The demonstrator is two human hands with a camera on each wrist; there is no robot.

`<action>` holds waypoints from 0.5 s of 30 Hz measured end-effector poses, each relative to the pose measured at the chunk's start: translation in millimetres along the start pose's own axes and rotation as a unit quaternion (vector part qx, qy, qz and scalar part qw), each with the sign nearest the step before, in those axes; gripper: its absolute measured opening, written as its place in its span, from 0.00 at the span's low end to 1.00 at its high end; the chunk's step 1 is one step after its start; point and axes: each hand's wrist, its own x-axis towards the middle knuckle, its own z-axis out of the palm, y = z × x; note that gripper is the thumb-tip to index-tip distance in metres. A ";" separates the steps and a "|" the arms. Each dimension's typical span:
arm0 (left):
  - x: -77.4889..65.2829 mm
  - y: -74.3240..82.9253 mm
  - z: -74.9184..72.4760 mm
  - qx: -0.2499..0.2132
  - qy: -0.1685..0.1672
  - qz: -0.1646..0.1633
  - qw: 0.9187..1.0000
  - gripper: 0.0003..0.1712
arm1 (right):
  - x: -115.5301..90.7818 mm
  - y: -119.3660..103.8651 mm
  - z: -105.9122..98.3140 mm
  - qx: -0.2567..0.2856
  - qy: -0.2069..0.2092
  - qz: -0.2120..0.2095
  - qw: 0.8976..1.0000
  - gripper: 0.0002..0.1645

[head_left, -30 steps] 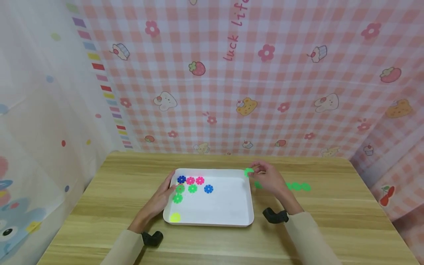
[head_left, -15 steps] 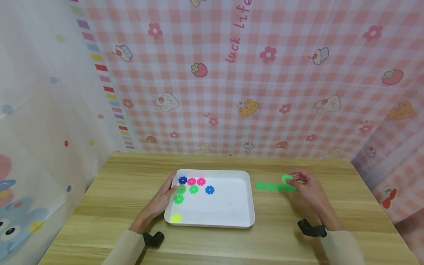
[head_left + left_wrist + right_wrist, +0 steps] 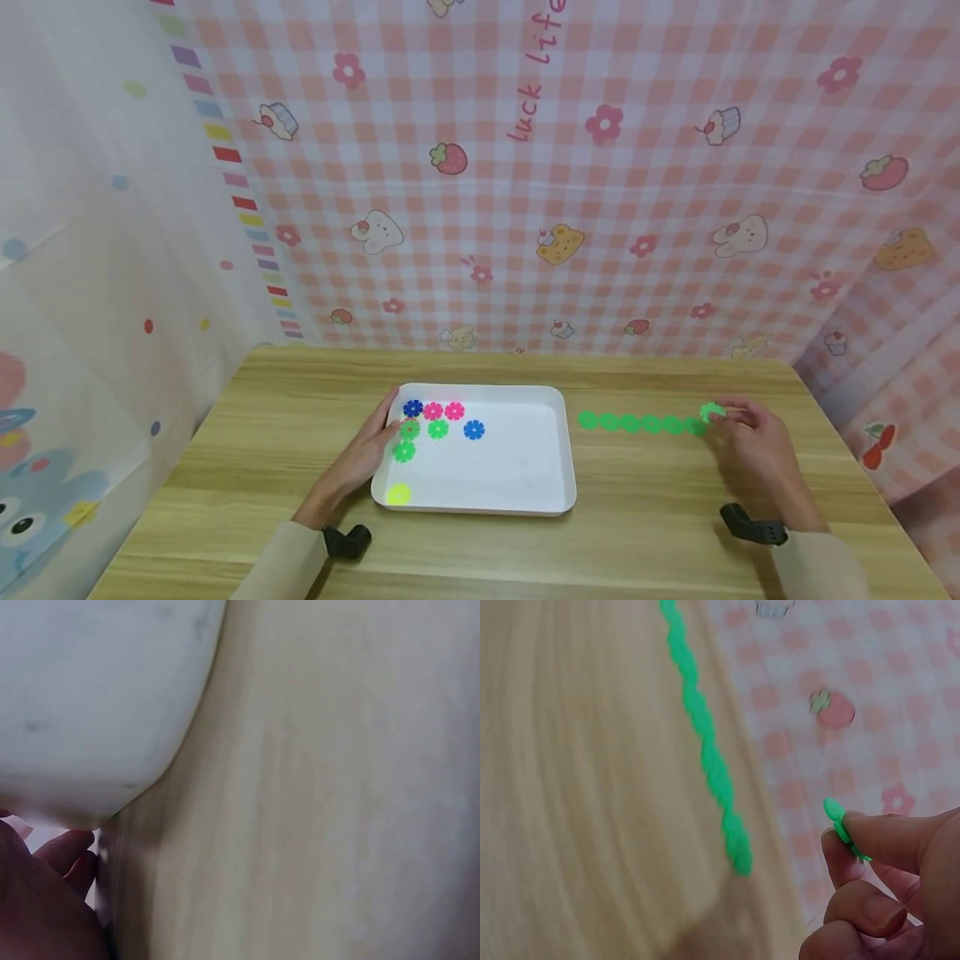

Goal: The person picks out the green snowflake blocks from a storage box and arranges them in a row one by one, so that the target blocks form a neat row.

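Note:
My right hand [image 3: 761, 437] pinches a green notched plastic disc [image 3: 708, 411] between thumb and fingers, near the right end of a row of similar green discs [image 3: 630, 423] lying on the table. In the right wrist view, that held disc [image 3: 840, 825] is seen edge-on, apart from the green row [image 3: 705, 735]. My left hand [image 3: 369, 446] grips the left side of a white tray [image 3: 517, 475], thumb over its rim. Inside the tray lie a dark blue disc [image 3: 412, 408], pink discs [image 3: 454, 411], green discs [image 3: 438, 429], a blue disc [image 3: 474, 430] and a yellow disc [image 3: 399, 494].
The wooden table [image 3: 637, 533] runs back to a pink checked cloth [image 3: 525, 292] hung behind it. A black wrist mount [image 3: 750, 527] sits on the right wrist, and another black mount [image 3: 347, 542] on the left.
With the green disc pinched in it, my right hand has travelled rightward from the tray's back right corner along the green row to its far end. My left hand stays on the tray.

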 end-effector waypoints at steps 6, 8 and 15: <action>-0.6 0.8 -0.3 -0.002 -0.003 0.001 1.000 0.33 | 4.7 16.4 -1.2 0.021 0.013 0.044 0.999 0.26; -0.6 -0.1 -0.5 -0.002 -0.003 -0.002 1.000 0.33 | 6.2 21.3 0.7 0.024 0.018 0.059 0.998 0.25; -0.4 -1.0 -1.4 -0.005 -0.003 -0.003 1.000 0.33 | 9.9 32.0 5.4 0.010 0.022 0.084 0.996 0.26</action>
